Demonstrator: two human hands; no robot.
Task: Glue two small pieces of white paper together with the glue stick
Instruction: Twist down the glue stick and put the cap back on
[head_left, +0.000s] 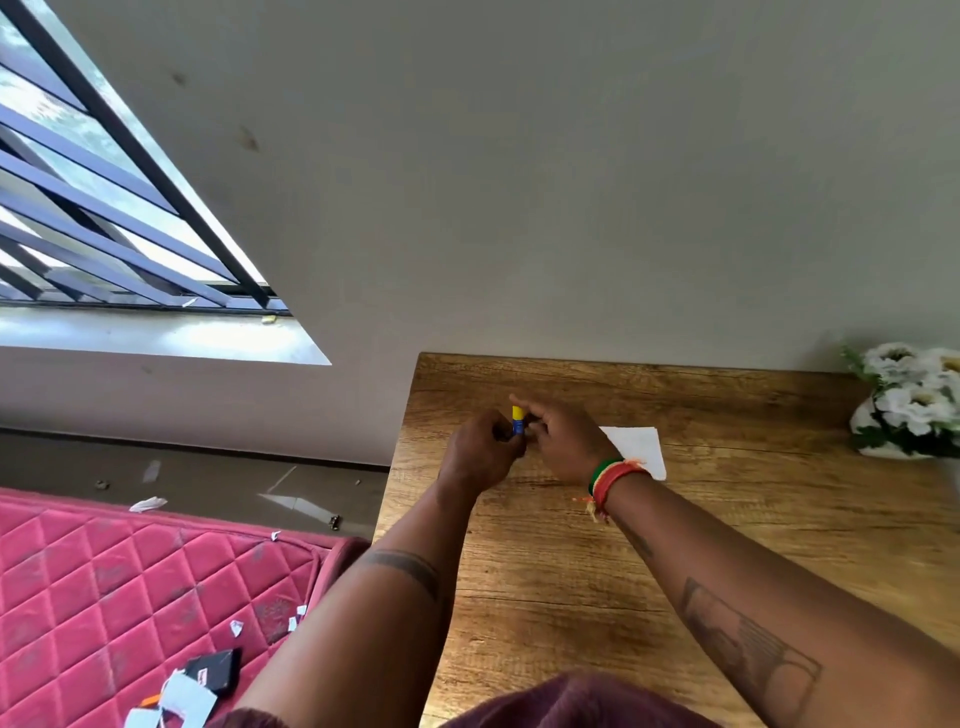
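A small glue stick (517, 420) with a yellow top and blue body stands upright between my two hands over the wooden table (727, 519). My left hand (480, 452) grips its lower blue part. My right hand (563, 441) has its fingers on the glue stick beside the yellow top. A piece of white paper (641, 449) lies flat on the table just right of my right hand, partly hidden by my wrist and its coloured bracelet. Only one paper piece shows on the table.
White flowers in a pot (914, 405) stand at the table's far right. The wall runs along the table's back edge. Left of the table lies a red quilted mattress (130, 597) with paper scraps and a dark object (215, 670).
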